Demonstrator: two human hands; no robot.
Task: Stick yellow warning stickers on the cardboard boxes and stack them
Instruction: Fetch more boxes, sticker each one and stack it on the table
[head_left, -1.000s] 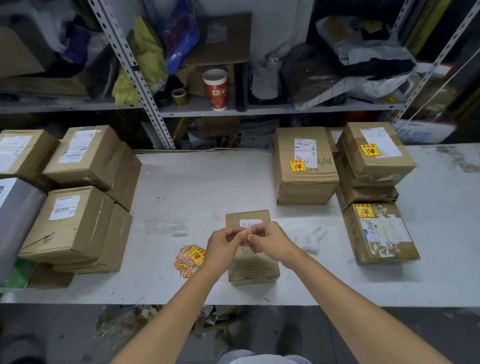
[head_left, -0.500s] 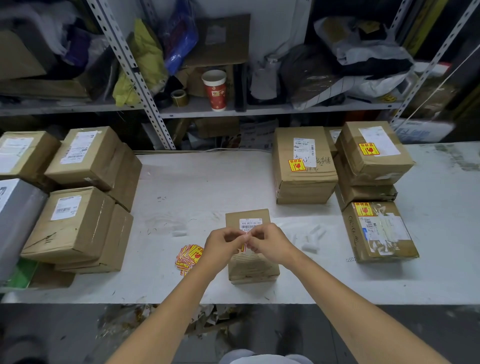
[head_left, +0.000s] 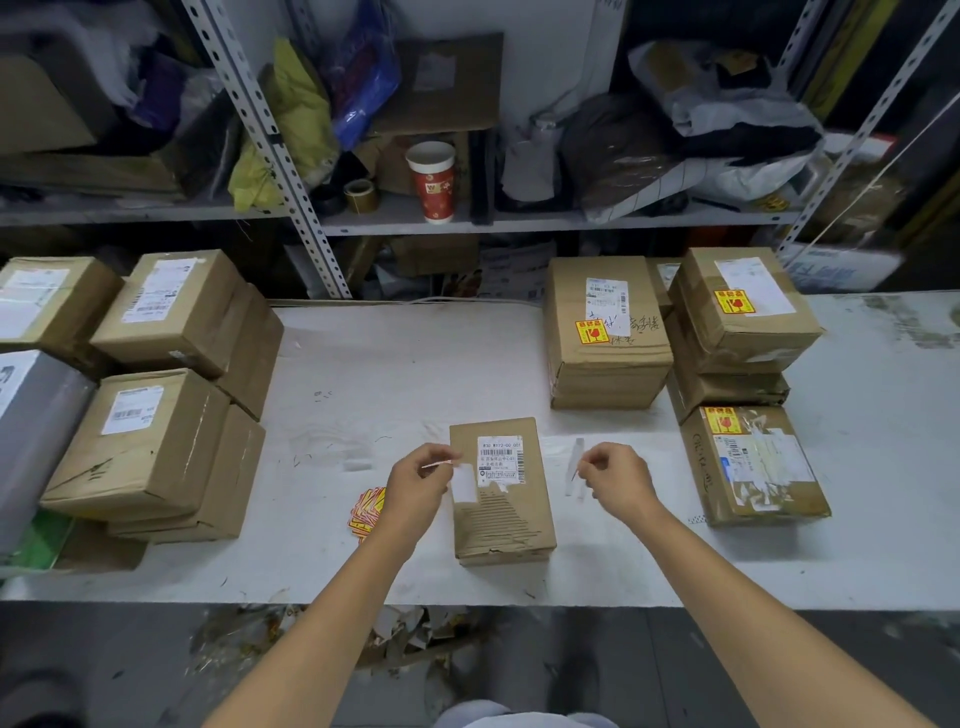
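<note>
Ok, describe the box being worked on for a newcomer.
On the white table, look near the front edge, between the left hand and right hand. The small cardboard box lies alone there; unlike the bigger stacked boxes around, its top is torn.

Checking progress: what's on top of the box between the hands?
A white barcode label and a blank white piece the left hand pinches; no yellow sticker shows. Beneath that piece: hidden.

The box (head_left: 506, 519) is made of matt cardboard, roughened in torn strips, and is faced with a smooth white paper label (head_left: 501, 460). The table (head_left: 415, 374) is finished in scuffed matt white; the uprights (head_left: 270, 145) are formed of perforated metal.
</note>
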